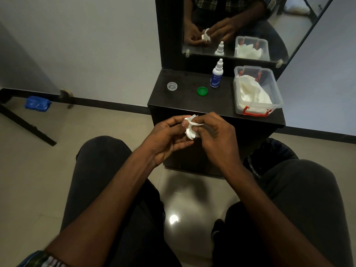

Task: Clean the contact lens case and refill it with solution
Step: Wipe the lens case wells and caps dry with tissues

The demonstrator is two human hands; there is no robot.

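The left hand [167, 139] grips the lens case [189, 132] steady while the right hand [215, 137] pinches tissue [193, 123], wiping it.

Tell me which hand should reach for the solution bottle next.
Probably the right hand: the solution bottle stands ahead on its side, while the left hand holds the lens case.

Both hands meet over the lap — the left hand [169, 137] holds the white lens case [189, 132], the right hand [215, 135] pinches a white tissue [192, 120] against it; on the black stand [183, 105] sit a clear cap [172, 86], a green cap [202, 91], the solution bottle [216, 76] and a clear box [277, 97] of tissues.
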